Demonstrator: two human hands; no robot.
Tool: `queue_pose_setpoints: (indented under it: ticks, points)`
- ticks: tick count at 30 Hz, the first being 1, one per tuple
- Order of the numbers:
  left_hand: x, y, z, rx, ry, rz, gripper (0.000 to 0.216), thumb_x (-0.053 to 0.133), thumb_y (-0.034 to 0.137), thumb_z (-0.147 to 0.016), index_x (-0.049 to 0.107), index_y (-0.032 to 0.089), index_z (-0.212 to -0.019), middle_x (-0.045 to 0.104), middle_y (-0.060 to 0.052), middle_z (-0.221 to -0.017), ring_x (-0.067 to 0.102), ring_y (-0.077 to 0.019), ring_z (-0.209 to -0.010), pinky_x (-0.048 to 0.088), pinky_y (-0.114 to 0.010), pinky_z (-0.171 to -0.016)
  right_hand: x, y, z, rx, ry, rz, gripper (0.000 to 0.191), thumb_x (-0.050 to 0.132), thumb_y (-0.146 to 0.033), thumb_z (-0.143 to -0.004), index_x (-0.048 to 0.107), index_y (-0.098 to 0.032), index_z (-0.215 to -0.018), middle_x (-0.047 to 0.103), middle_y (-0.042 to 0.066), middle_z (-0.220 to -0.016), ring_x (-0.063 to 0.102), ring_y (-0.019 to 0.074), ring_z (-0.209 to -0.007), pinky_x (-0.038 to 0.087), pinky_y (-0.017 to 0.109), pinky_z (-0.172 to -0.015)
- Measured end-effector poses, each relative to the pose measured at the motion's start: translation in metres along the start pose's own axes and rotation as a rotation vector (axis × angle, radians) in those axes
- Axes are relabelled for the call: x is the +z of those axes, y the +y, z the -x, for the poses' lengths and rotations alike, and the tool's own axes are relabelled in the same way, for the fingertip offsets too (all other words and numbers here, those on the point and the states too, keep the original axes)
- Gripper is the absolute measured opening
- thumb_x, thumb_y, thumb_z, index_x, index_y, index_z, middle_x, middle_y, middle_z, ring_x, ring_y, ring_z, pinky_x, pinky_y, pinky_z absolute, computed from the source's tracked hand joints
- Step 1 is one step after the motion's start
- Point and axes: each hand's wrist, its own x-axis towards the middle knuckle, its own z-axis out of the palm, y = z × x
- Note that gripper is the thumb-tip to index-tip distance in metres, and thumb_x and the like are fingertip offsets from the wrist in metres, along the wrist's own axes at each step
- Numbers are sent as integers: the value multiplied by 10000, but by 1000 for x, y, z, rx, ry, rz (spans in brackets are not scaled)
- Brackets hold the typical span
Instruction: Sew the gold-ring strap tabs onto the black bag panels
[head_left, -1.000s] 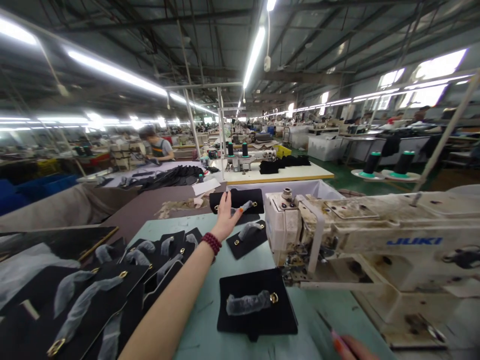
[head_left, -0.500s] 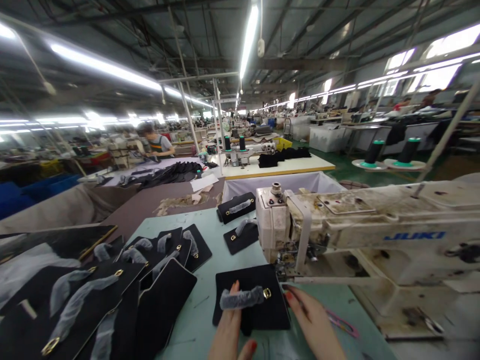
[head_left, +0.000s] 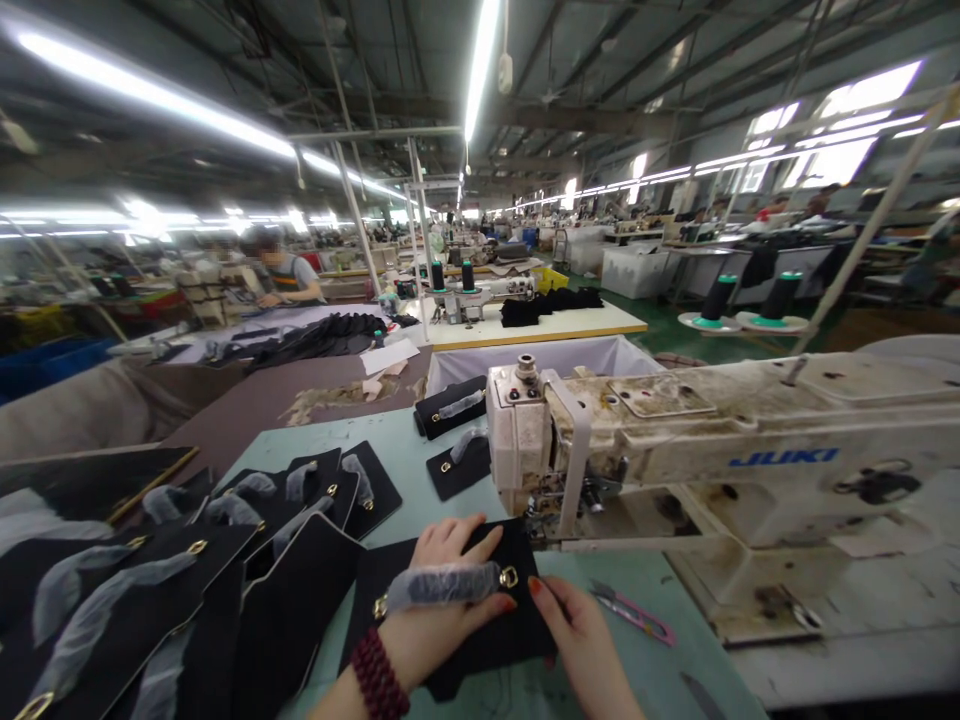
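A black bag panel (head_left: 521, 640) lies on the pale green table (head_left: 397, 435), just in front of the sewing machine's needle area. Across the panel runs a handle (head_left: 442, 585) wrapped in clear plastic, with gold buckles at its ends. My left hand (head_left: 450, 545) passes under this handle, its fingers spread flat over the panel. A dark red beaded bracelet circles the left wrist. My right hand (head_left: 581, 635) pinches the panel's right edge, thumb on top and the other fingers partly hidden beneath. Beside it lies a cutter with a pink handle (head_left: 652, 625).
The white JUKI sewing machine (head_left: 675, 410) fills the right side. Several black panels with wrapped handles (head_left: 307, 600) overlap at the left, and two more (head_left: 459, 465) lie behind the machine head. Thread cones (head_left: 716, 298) stand at upper right. A seated person (head_left: 296, 275) works farther back.
My left hand has slid farther under the handle and over the panel. The panel's left part has come into fuller view, and the right hand now grips its edge. The whole view has shifted slightly.
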Motion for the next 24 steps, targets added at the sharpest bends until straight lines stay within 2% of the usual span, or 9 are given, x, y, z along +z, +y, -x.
queue_pose_setpoints:
  ticks: [6, 12, 16, 20, 24]
  points:
    - [8, -3, -2, 12, 34, -10, 585, 616, 608, -787, 579, 313, -1291, 576, -103, -1348, 546, -332, -1158, 449, -542, -974, 6, -4, 4, -29, 118, -97, 592, 479, -697, -848, 614, -145, -684, 435, 3, -560, 389, 101, -462, 322, 181, -384]
    - [7, -9, -11, 9, 51, -12, 553, 632, 556, -804, 583, 287, -1285, 585, -103, -1331, 539, -325, -1166, 435, -533, -987, 1, -22, -9, 37, 60, -104, 666, 506, -783, -752, 610, -126, -715, 465, 18, -579, 435, 120, -478, 355, 201, -398]
    - [4, -13, -22, -13, 53, -14, 533, 660, 521, -796, 604, 272, -1264, 595, -106, -1312, 540, -329, -1166, 425, -528, -994, 3, -31, -20, 41, 96, -105, 682, 503, -810, -717, 567, -132, -710, 478, 21, -583, 428, 116, -469, 337, 200, -399]
    - [4, -19, -29, -15, 63, 9, 509, 675, 509, -786, 618, 290, -1242, 594, -96, -1305, 538, -327, -1173, 420, -505, -1002, 6, -35, -25, 39, 101, -103, 671, 470, -804, -739, 547, -137, -717, 470, 9, -538, 432, 117, -439, 322, 203, -402]
    - [5, -26, -34, -10, 20, 81, 608, 719, 572, -708, 625, 288, -1237, 549, -110, -1350, 500, -344, -1230, 401, -502, -1039, 7, -38, -23, 32, 75, -84, 681, 430, -807, -760, 546, -137, -730, 455, -1, -512, 419, 110, -416, 312, 200, -393]
